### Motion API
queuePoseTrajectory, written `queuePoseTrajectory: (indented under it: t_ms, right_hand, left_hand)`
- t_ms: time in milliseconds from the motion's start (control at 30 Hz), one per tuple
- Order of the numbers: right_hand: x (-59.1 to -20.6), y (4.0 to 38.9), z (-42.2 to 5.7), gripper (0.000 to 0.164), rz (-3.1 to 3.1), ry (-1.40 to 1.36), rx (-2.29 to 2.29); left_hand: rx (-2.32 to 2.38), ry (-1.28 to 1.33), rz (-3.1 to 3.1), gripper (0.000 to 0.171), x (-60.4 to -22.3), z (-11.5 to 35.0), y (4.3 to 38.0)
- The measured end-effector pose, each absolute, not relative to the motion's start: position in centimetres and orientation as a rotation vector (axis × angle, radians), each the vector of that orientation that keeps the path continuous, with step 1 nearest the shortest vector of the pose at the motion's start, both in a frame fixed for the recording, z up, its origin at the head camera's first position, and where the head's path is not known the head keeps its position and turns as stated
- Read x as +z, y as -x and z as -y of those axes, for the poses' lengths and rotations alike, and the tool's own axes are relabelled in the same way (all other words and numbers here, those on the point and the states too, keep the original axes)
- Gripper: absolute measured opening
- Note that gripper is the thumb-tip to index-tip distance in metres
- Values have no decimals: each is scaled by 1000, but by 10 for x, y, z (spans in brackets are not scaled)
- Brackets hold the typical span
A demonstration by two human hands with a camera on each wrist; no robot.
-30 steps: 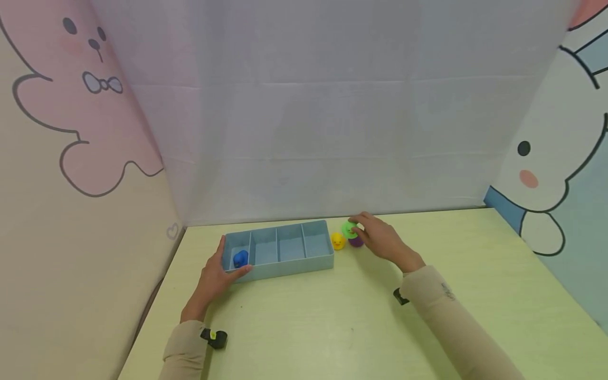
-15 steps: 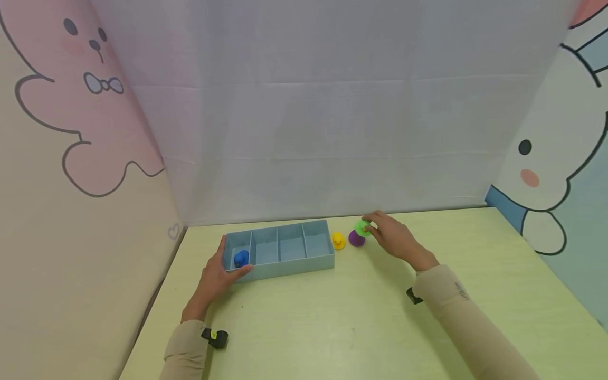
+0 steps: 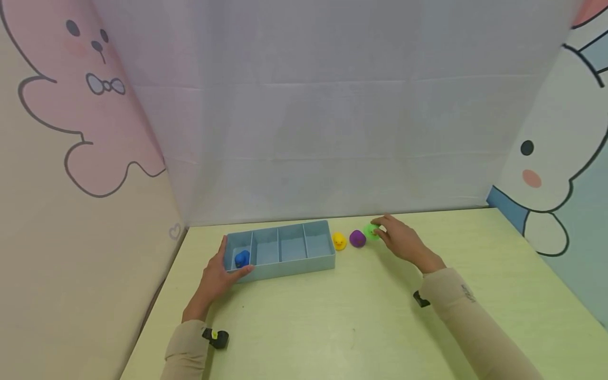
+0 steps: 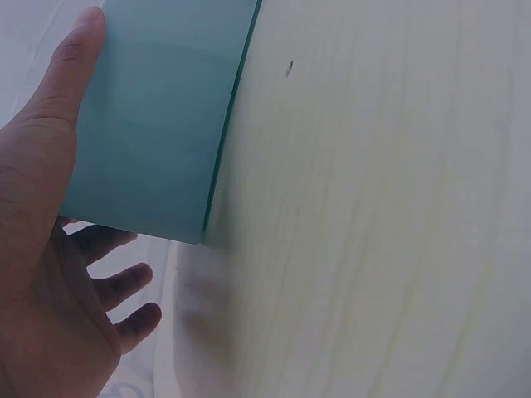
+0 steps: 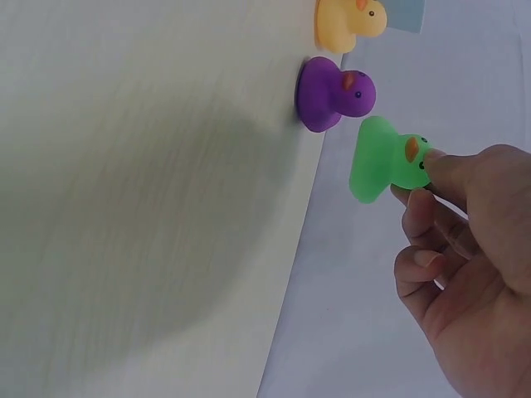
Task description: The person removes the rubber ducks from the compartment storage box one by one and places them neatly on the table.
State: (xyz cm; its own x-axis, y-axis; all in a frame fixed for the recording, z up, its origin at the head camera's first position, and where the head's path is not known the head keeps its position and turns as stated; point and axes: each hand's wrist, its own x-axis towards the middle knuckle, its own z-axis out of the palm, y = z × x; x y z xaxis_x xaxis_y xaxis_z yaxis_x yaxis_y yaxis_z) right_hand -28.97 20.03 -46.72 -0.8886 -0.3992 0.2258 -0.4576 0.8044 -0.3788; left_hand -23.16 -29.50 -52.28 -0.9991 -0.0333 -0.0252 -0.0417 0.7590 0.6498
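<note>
My left hand (image 3: 216,277) holds the left end of a blue-grey divided tray (image 3: 285,268). In the left wrist view its thumb (image 4: 70,70) lies on the tray's wall, with the other fingers around the end. A blue duck (image 3: 242,258) sits in the leftmost compartment. Thumb and fingers of my right hand (image 3: 404,240) pinch a green rubber duck (image 5: 382,162) by its head. In the right wrist view that duck hangs just off the tabletop, beside a purple rubber duck (image 5: 323,95). A yellow rubber duck (image 3: 339,241) stands between the purple one and the tray's right end.
The pale yellow table (image 3: 304,327) ends at a white cloth backdrop (image 3: 304,132). Side panels with a pink bear (image 3: 104,132) and a white rabbit (image 3: 541,148) rise left and right. The other tray compartments hold nothing visible.
My right hand has carried the green duck rightward, from over the purple duck to its right side, then lower. The purple duck now shows fully. My left hand and the tray have stayed put.
</note>
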Motion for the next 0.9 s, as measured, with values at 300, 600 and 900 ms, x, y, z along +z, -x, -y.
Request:
queuePoseTrajectory:
  t_ms: [300, 600, 900]
  right_hand:
    - [-480, 293, -206, 31, 2871, -670, 678]
    - [-492, 295, -214, 31, 2899, -648, 682]
    - [-500, 301, -216, 30, 2904, -681, 715]
  left_hand:
    - [1084, 59, -2943, 124, -523, 294, 231]
    - [1084, 49, -2940, 124, -522, 293, 231]
    - [1085, 47, -2944, 124, -522, 294, 231]
